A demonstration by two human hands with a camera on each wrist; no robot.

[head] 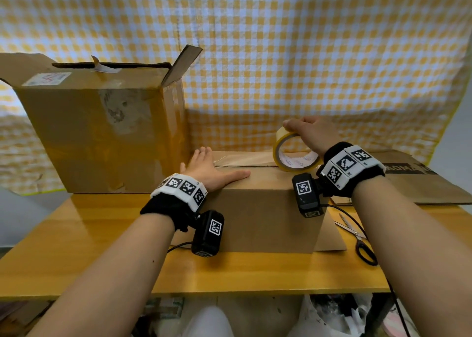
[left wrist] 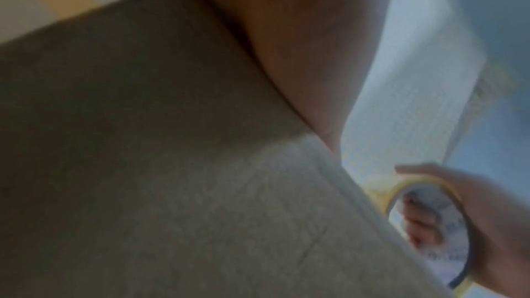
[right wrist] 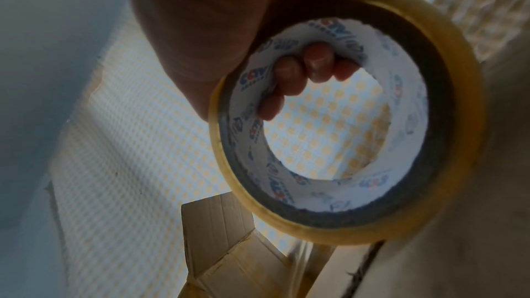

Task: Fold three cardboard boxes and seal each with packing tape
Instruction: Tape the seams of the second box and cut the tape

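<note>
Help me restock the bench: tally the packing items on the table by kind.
Cardboard boxes standing: 2, the large open box and the small box being taped
Flattened cardboard: 1
Tape roll: 1
Scissors: 1
Total: 5

Glossy yellow-wood surface (head: 102,247).
Carrying a small closed box (head: 265,216), large open box (head: 102,137), flattened cardboard (head: 421,183), scissors (head: 357,237).

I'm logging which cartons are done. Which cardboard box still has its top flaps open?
The tall box at the back left: its flaps stand up. The low box under the left hand is closed, with the tape roll on top.
</note>
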